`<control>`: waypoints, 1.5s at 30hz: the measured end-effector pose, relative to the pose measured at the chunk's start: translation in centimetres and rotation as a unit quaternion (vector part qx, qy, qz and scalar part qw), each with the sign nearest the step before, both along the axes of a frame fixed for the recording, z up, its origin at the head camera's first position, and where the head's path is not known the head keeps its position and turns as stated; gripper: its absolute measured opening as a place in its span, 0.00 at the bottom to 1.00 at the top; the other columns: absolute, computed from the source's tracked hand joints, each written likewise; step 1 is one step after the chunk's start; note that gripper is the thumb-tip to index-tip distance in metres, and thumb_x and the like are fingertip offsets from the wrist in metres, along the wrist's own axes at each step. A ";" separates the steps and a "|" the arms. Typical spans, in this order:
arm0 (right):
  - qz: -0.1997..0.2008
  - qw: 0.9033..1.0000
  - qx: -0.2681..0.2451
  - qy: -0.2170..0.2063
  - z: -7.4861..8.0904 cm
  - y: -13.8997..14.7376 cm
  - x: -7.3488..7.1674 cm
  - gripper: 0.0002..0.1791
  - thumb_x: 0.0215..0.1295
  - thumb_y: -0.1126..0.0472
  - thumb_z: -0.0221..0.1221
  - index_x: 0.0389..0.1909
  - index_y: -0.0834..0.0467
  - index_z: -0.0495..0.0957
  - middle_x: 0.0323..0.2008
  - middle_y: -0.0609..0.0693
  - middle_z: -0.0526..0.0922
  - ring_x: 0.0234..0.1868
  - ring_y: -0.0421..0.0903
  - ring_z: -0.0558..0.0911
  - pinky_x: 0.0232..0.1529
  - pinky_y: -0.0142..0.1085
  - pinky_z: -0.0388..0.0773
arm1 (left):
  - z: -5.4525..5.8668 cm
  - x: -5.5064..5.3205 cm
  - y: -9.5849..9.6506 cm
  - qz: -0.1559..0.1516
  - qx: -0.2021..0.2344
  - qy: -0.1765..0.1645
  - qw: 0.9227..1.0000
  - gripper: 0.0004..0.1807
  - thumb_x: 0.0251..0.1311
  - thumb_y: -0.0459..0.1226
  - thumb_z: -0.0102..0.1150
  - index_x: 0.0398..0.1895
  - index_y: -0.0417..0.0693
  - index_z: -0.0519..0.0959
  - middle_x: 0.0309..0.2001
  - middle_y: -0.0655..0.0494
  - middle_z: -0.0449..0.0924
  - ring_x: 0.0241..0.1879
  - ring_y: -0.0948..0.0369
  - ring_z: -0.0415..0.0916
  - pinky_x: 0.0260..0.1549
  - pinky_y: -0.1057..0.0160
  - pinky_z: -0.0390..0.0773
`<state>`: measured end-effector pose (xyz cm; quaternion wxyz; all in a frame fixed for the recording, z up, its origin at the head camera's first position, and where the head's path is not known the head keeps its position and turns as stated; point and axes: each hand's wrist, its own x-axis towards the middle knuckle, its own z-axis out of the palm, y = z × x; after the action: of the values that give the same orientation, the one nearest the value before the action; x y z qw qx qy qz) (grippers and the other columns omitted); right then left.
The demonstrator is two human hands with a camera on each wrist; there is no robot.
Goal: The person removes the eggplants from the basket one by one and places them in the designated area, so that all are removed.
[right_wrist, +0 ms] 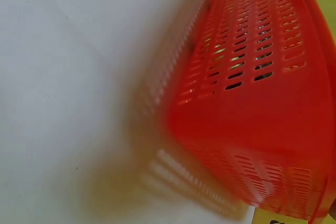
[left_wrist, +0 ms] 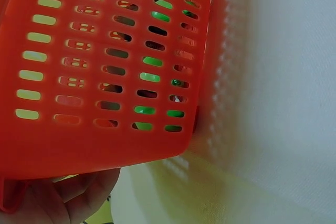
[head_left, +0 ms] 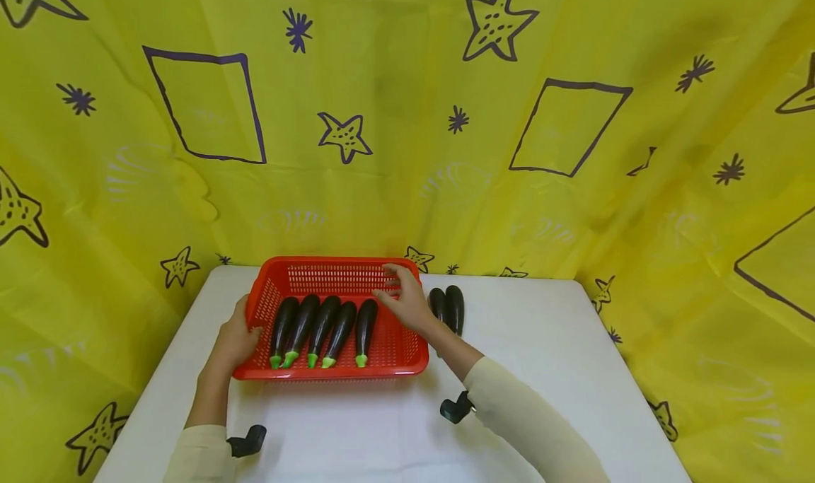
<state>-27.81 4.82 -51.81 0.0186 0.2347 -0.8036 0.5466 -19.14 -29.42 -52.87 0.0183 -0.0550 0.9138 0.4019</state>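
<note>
A red slotted plastic basket (head_left: 331,374) rests on the white table, with several dark eggplants (head_left: 325,322) lying side by side inside, their green stem ends toward the front. My left hand (head_left: 237,338) grips the basket's left side, thumb over the rim; in the left wrist view its fingers (left_wrist: 94,195) curl at the outside of the basket wall. Over the basket's right end is my right hand (head_left: 406,300), fingers spread and bent, holding no eggplant. Two more eggplants (head_left: 455,307) lie on the table just right of the basket, partly behind the right wrist.
The white table (head_left: 528,370) carries the basket toward its back left. A yellow curtain (head_left: 395,207) with star and square drawings hangs behind the table and along both sides. Dark wrist cameras (head_left: 248,441) stick out from both sleeves.
</note>
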 end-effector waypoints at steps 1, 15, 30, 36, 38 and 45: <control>0.000 1.000 0.003 -0.003 0.0 -0.1 -0.1 0.32 0.71 0.64 0.66 0.72 0.70 0.67 0.67 0.68 0.71 0.61 0.64 0.77 0.58 0.52 0.79 | 0.0 0.0 0.0 0.000 0.000 -0.001 1.000 0.41 0.69 0.25 0.52 0.80 0.31 0.43 0.63 0.16 0.65 0.52 0.29 0.75 0.51 0.31 0.76; 0.015 0.996 0.065 -0.059 -0.8 -1.5 -0.5 0.34 0.72 0.65 0.64 0.74 0.70 0.63 0.69 0.70 0.67 0.67 0.67 0.72 0.62 0.55 0.76 | -0.1 0.1 0.0 0.002 -0.002 0.004 1.000 0.41 0.69 0.25 0.52 0.79 0.31 0.44 0.62 0.15 0.66 0.51 0.28 0.76 0.49 0.31 0.76; 0.016 0.978 0.174 -0.111 -2.5 -2.9 -0.9 0.37 0.68 0.64 0.69 0.72 0.71 0.65 0.69 0.70 0.68 0.71 0.65 0.68 0.71 0.55 0.65 | -0.4 0.0 -0.1 0.005 -0.004 0.005 1.000 0.41 0.69 0.26 0.52 0.80 0.31 0.44 0.63 0.16 0.66 0.51 0.28 0.76 0.49 0.31 0.77; 0.020 0.974 0.196 -0.115 -2.8 -2.9 -1.0 0.36 0.68 0.64 0.70 0.71 0.72 0.66 0.67 0.70 0.72 0.70 0.65 0.70 0.71 0.53 0.65 | -0.2 0.1 0.1 0.002 -0.002 0.003 1.000 0.40 0.69 0.25 0.51 0.79 0.31 0.44 0.62 0.16 0.67 0.50 0.29 0.76 0.48 0.31 0.78; 0.019 0.971 0.205 -0.120 -3.0 -3.0 -1.1 0.36 0.68 0.64 0.70 0.71 0.71 0.66 0.67 0.69 0.72 0.70 0.64 0.70 0.71 0.52 0.66 | -0.2 0.1 0.2 0.001 -0.003 0.006 1.000 0.40 0.69 0.25 0.52 0.79 0.31 0.44 0.61 0.16 0.67 0.50 0.29 0.76 0.48 0.31 0.78; 0.021 0.966 0.229 -0.113 -3.0 -3.2 -1.1 0.35 0.67 0.63 0.70 0.70 0.71 0.67 0.67 0.69 0.73 0.69 0.63 0.72 0.70 0.52 0.67 | -0.1 0.0 0.0 0.003 -0.005 0.005 1.000 0.41 0.69 0.26 0.52 0.80 0.30 0.44 0.62 0.16 0.66 0.52 0.28 0.75 0.51 0.30 0.75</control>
<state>-28.90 1.67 -54.79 -0.1385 0.1860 -0.8992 0.3710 -19.18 -29.37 -52.94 0.0124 -0.0554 0.9156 0.3981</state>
